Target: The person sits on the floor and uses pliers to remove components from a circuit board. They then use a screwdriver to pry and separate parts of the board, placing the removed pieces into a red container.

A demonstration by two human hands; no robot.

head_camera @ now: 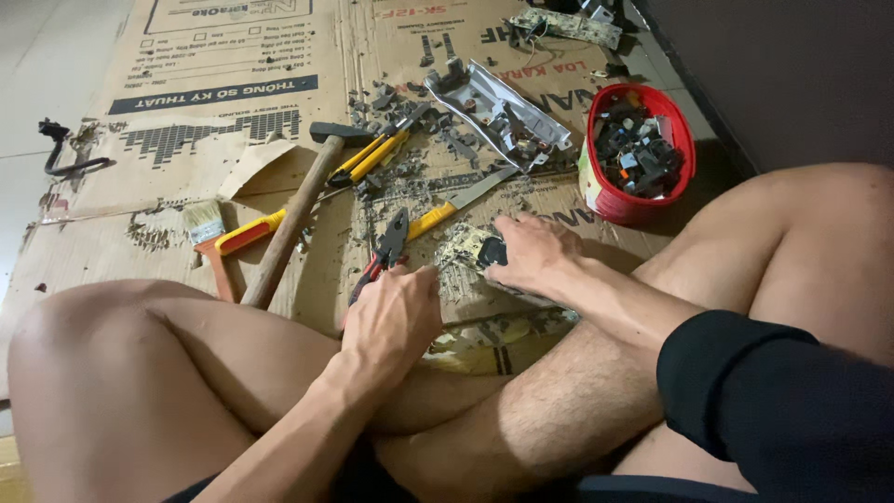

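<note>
Head view. Nearest the lens: bare knees and crossed shins, a black sleeve (782, 410) at lower right.

Left hand (391, 321) curled closed around the red handles of pliers (386, 250); dark pliers head pointing away, up toward a yellow-handled knife (456, 207). Fingers wrapped tight, no gap visible.

Right hand (529, 253) palm down, pressed onto a pale circuit board (466, 251) lying flat on the cardboard sheet (186, 121) just ahead of the shins. Fingers bent and close together over the board and a small dark part (492, 251) on it; whether the part is pinched or only touched, cannot tell. Pliers head just left of the board.

Surroundings on the cardboard: wooden-handled hammer (293, 219) lying diagonal at left, a paintbrush (209, 237) beside it, a yellow-handled tool (372, 154) past the hammer head. Bent metal tray (498, 112) farther off, ringed by dark debris and loose small parts. Red plastic basket (596, 186) at right, filled with dark components. Second circuit board (563, 23) at the far edge. Black metal hook (65, 158) on the floor at far left, off the cardboard.
</note>
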